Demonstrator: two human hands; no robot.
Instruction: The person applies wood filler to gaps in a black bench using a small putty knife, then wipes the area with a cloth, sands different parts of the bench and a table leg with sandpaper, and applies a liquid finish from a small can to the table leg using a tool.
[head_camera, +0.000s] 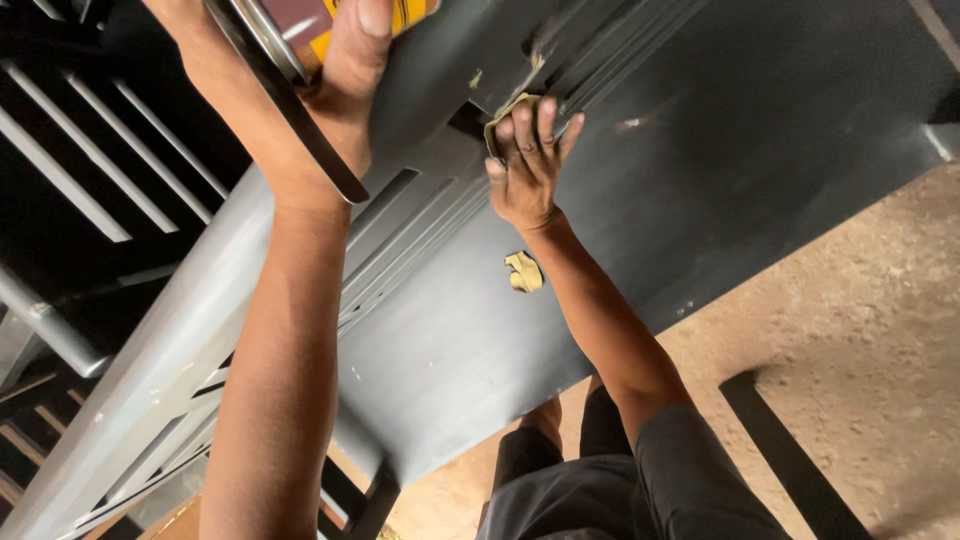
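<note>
Against the grey metal panel (470, 330), near a slot close to its upper edge, a small tan pad (503, 112) — sandpaper or putty cloth, which cannot be told — is pressed by the right hand (527, 165). Fingers (521, 128) are laid flat and close together over the pad, holding it to the metal; only a corner of it shows beyond the fingertips. A round tin (300, 25) with a yellow and dark label is gripped in the left hand (300, 110), thumb wrapped over its side, at the top of the view; a dark flat strip (300, 110) crosses the palm, and its nature cannot be told.

A second tan scrap (524, 272) lies loose on the panel below the right wrist.

Handling, as judged: the pad appears thin, soft and light, easily folded, best kept under flat fingertips rather than pinched. The panel looks stiff, heavy and smooth-painted, with ribs and slots offering edges for a grip. The tin seems rigid and possibly slippery; a full wrap round its body is suited. The sandy floor (850, 330) lies beneath.
</note>
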